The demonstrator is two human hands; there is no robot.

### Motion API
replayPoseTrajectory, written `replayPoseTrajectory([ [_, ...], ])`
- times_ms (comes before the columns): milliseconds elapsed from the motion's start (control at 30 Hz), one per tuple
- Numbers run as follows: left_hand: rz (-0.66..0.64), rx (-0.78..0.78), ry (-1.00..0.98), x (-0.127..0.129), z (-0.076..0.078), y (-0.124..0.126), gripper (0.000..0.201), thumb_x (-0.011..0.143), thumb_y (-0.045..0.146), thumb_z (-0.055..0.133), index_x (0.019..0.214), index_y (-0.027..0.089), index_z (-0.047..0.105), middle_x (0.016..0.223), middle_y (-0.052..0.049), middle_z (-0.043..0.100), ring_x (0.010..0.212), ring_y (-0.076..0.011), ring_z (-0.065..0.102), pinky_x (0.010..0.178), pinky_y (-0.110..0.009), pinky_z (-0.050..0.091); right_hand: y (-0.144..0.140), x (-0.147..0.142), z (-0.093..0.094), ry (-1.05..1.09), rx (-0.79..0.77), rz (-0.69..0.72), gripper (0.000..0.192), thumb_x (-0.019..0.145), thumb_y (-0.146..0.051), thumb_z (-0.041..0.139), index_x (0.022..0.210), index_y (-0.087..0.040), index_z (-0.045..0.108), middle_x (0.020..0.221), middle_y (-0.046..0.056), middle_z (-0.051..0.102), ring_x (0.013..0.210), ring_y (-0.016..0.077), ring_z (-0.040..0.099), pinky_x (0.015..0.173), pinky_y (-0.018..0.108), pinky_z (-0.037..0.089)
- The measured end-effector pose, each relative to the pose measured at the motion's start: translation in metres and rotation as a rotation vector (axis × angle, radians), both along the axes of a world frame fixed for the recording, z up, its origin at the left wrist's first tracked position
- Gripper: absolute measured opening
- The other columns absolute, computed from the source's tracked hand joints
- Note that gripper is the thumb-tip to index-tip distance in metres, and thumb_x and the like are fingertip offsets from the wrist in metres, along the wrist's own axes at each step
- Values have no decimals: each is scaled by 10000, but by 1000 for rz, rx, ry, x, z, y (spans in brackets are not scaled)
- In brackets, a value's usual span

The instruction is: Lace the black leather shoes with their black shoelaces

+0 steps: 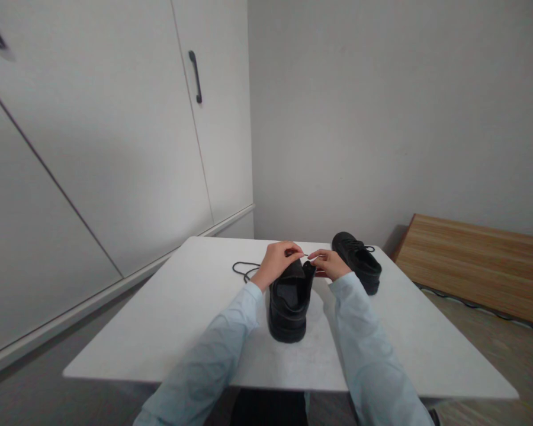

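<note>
A black shoe (288,322) stands on the white table with its heel toward me and its tongue raised. My left hand (276,260) reaches over the shoe's left side, thumb and finger pinched on a thin black shoelace (305,255). Opposite it, my right hand (331,264) is closed at the right eyelet flap, its fingertips on the same short stretch of lace. Another length of lace (244,264) loops on the table left of the shoe. My hands hide the toe and most of the eyelets.
A second black shoe (359,260), with laces in it, sits at the table's back right. White cabinet doors (115,118) rise on the left, and a grey wall (382,118) stands behind the white table (160,331). A wooden board (479,266) is at the right.
</note>
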State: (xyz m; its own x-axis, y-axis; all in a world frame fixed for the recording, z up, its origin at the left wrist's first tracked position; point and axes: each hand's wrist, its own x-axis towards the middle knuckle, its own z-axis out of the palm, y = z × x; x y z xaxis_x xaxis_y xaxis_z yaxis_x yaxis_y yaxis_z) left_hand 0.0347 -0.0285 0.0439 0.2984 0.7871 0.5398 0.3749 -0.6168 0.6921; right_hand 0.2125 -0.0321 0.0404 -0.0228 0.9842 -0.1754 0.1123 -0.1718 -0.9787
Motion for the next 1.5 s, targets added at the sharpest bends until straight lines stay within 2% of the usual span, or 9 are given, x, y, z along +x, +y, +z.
replayPoseTrajectory([
  [133, 27, 51, 248, 9, -6, 1, 95, 747, 241, 645, 734, 180, 716, 706, -38, 657, 677, -163, 573, 670, -260, 417, 2, 1, -3, 10, -5, 5, 152, 641, -1, 608, 691, -144, 591, 523, -24, 621, 459, 96, 601, 484, 217, 537],
  [300, 114, 44, 378, 18, -12, 0, 90, 755, 182, 619, 755, 170, 709, 728, -62, 641, 712, -193, 578, 687, -281, 413, 2, 1, -5, 26, -15, 7, 155, 658, 11, 581, 699, -139, 590, 535, -19, 620, 468, 97, 600, 500, 229, 539],
  [600, 135, 66, 427, 18, -15, -2, 111, 775, 199, 607, 776, 166, 713, 751, -79, 644, 735, -208, 585, 714, -294, 424, 0, -1, -5, 8, 1, 40, 152, 707, 4, 532, 723, -137, 587, 557, -17, 616, 486, 84, 589, 510, 207, 528],
  [767, 145, 42, 431, 22, -16, -1, 139, 792, 224, 598, 784, 173, 728, 766, -80, 656, 768, -206, 598, 764, -299, 434, 1, -2, -6, 14, -22, 74, 105, 815, -106, 523, 725, -152, 550, 537, -30, 578, 480, 86, 581, 513, 224, 532],
  [900, 170, 25, 459, 24, -13, -3, 218, 839, 257, 536, 793, 174, 733, 808, -81, 674, 819, -201, 610, 792, -295, 442, 3, -4, -11, -133, -115, 116, 215, 908, -226, 435, 705, -170, 479, 495, -33, 548, 432, 110, 583, 450, 228, 500],
  [1000, 176, 41, 476, 24, -12, -3, 246, 857, 260, 512, 802, 167, 733, 809, -86, 679, 830, -203, 612, 797, -299, 445, 4, -6, -15, -219, -136, 177, 233, 929, -246, 390, 722, -178, 471, 499, -32, 557, 405, 117, 578, 425, 223, 473],
  [1167, 181, 41, 442, 24, -15, -2, 238, 859, 257, 512, 808, 158, 722, 815, -91, 679, 822, -204, 611, 798, -308, 452, 6, -7, -19, -213, -104, 146, 292, 919, -202, 411, 631, -172, 438, 480, -40, 527, 386, 105, 549, 437, 230, 470],
  [1300, 175, 7, 322, 20, -16, -1, 168, 810, 253, 580, 897, 152, 681, 826, -71, 662, 776, -177, 603, 767, -288, 466, 6, -6, -19, -202, -92, 127, 316, 919, -179, 406, 605, -167, 433, 479, -37, 531, 377, 102, 540, 416, 223, 456],
  [1500, 11, -100, 99, 0, -5, -2, 227, 823, 295, 538, 983, 162, 629, 837, -39, 657, 781, -141, 613, 734, -239, 477, 8, -4, -20, -192, -65, 57, 316, 912, -154, 412, 599, -161, 446, 462, -39, 527, 352, 96, 524, 388, 214, 443],
])
